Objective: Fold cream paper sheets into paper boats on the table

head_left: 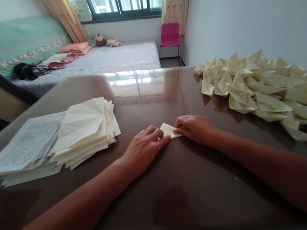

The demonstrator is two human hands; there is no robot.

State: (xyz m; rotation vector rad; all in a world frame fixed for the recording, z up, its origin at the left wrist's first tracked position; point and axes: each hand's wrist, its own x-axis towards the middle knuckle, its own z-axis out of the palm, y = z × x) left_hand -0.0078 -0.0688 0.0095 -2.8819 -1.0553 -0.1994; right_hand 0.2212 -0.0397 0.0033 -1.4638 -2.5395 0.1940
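Observation:
A small piece of cream paper [167, 129], folded to a triangular peak, lies on the brown glossy table [160, 192] in front of me. My left hand [146, 143] grips its left side, fingers curled and thumb along the lower edge. On the opposite side my right hand [195, 127] pinches the right corner between thumb and bent fingers. The paper's two ends are hidden beneath the fingers.
To the left sit a stack of creased cream sheets [84, 122] and a pile of printed sheets [25, 140]. Many folded paper boats [269, 87] crowd the table's right side. Beyond the table are a bed [132, 55] and a pink chair [170, 35].

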